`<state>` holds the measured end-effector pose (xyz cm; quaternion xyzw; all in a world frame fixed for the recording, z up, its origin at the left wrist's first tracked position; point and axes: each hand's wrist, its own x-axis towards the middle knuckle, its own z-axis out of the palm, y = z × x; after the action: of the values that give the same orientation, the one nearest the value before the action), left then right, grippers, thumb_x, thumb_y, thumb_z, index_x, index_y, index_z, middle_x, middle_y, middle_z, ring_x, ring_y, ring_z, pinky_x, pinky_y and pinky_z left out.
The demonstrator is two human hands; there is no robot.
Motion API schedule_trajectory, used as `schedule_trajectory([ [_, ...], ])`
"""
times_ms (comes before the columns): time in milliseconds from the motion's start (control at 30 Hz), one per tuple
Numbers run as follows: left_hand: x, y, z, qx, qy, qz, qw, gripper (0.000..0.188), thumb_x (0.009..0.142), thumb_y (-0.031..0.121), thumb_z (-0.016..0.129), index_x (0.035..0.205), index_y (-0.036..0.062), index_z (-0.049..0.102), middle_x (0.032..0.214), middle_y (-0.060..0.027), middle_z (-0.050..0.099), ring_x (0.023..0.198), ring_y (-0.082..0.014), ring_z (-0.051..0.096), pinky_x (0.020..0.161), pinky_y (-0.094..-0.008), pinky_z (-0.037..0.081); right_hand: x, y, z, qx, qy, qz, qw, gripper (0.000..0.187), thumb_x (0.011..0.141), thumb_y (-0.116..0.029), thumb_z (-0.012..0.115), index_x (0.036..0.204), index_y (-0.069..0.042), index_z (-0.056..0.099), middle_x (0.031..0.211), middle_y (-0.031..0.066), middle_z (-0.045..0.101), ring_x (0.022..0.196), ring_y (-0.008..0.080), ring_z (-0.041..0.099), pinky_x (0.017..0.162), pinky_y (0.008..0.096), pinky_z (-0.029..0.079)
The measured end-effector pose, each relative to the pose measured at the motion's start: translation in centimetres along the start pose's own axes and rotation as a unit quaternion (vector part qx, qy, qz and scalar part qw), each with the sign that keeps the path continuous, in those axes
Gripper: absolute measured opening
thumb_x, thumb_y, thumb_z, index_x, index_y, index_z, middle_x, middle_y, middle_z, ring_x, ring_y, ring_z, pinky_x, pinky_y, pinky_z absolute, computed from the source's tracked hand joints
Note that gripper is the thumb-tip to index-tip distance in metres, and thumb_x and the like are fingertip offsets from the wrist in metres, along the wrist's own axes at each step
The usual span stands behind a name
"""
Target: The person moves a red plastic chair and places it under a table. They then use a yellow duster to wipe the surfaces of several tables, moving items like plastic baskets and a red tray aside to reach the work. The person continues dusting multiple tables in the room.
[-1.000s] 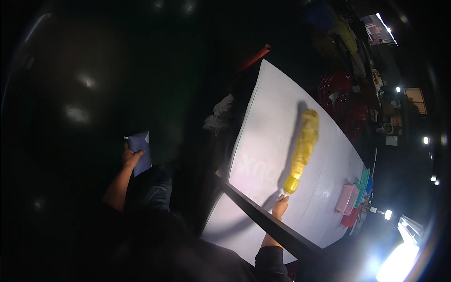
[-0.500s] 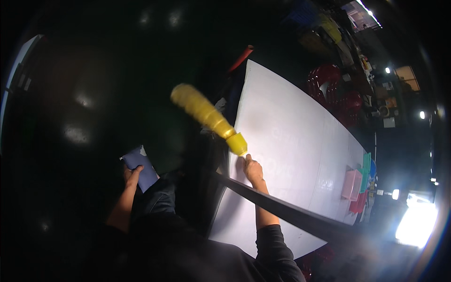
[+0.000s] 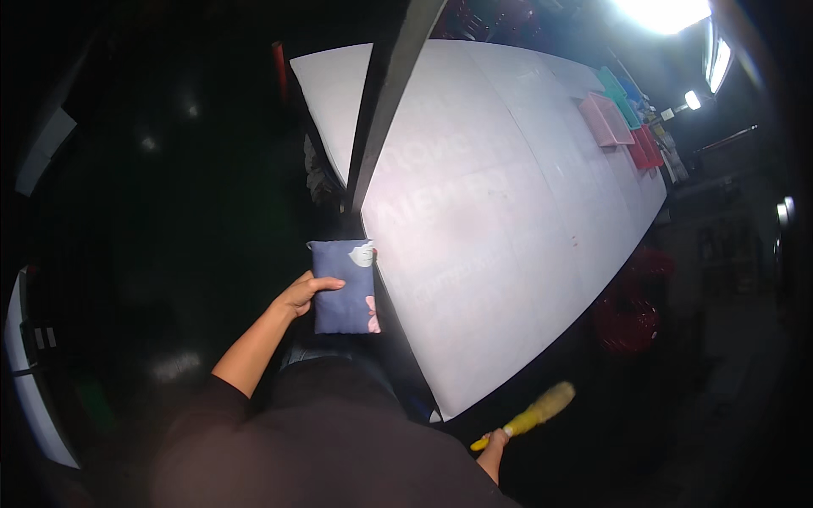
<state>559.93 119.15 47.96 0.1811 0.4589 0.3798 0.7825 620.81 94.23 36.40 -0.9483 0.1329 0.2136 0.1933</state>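
My left hand (image 3: 306,290) is closed on a flat, slightly puffy blue-grey cloth pouch (image 3: 339,296), thumb on top and fingers beneath. White and pink printed shapes show along the pouch's right side. It is held in front of my body, close to the left edge of the white table (image 3: 474,279). At the lower right, beyond the table's near corner, my right hand (image 3: 494,438) grips the handle of a yellow duster (image 3: 533,414) with a fuzzy, paler head. The duster points up and to the right, away from me.
A dark upright post (image 3: 385,110) crosses the table's left part. A pink basket (image 3: 603,120), a green basket (image 3: 621,99) and a red basket (image 3: 645,148) stand at its far right. Dark red glossy things (image 3: 627,317) lie beyond the right edge. A red tube (image 3: 280,69) is far left.
The view has turned relative to the table. My right hand has swung the duster from the table's left edge to the lower right. My left hand has brought the pouch up toward the table.
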Motion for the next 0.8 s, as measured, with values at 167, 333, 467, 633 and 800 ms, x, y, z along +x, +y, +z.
schedule_trajectory([
  [167,10.5,5.2,3.3,0.001,-0.003,0.133,0.991,0.06,0.073,0.017,0.07,0.123,-0.0023,0.043,0.115,-0.0142,0.054,0.104,-0.0226,0.055,0.091,-0.0346,0.044,-5.2,17.6,-2.0,-0.062,0.004,0.122,0.991,0.024,0.082,-0.016,0.047,0.086,0.006,0.055,0.063,0.0176,0.058,0.05,0.0276,0.058,0.045,0.0393,0.049],
  [333,20.4,5.4,4.2,0.0,0.185,0.193,0.964,0.072,0.069,0.026,0.074,0.125,-0.0028,0.04,0.119,-0.0186,0.052,0.109,-0.0285,0.053,0.092,-0.0378,0.043,-10.0,10.7,4.8,-0.079,-0.115,-0.073,0.987,0.025,0.083,-0.018,0.047,0.089,0.005,0.056,0.064,0.0179,0.059,0.053,0.0278,0.059,0.047,0.0392,0.049],
  [467,21.9,4.3,5.2,0.288,0.398,0.04,0.87,0.087,0.069,0.034,0.074,0.132,-0.0019,0.027,0.125,-0.0231,0.046,0.117,-0.0369,0.046,0.098,-0.0445,0.039,-17.3,0.0,10.8,-0.057,-0.246,-0.327,0.911,0.026,0.084,-0.019,0.048,0.092,0.004,0.056,0.065,0.0181,0.06,0.054,0.0279,0.06,0.048,0.0391,0.049],
  [633,12.8,-1.1,2.6,0.47,0.294,0.132,0.822,0.063,0.077,0.032,0.063,0.13,0.009,0.038,0.124,-0.0173,0.05,0.113,-0.0359,0.049,0.095,-0.047,0.039,-29.8,-6.0,16.8,-0.09,-0.398,-0.545,0.733,0.027,0.085,-0.021,0.049,0.096,0.003,0.056,0.066,0.0183,0.061,0.056,0.028,0.061,0.05,0.0391,0.049],
  [800,-9.1,-11.6,-12.5,0.495,0.131,0.133,0.849,0.024,0.081,0.018,0.055,0.102,0.008,0.062,0.096,-0.0118,0.065,0.093,-0.0287,0.061,0.081,-0.0403,0.047,-43.3,0.4,17.8,-0.197,-0.471,-0.654,0.558,0.029,0.086,-0.023,0.05,0.1,0.002,0.056,0.067,0.0186,0.061,0.058,0.0281,0.062,0.052,0.039,0.05],
])
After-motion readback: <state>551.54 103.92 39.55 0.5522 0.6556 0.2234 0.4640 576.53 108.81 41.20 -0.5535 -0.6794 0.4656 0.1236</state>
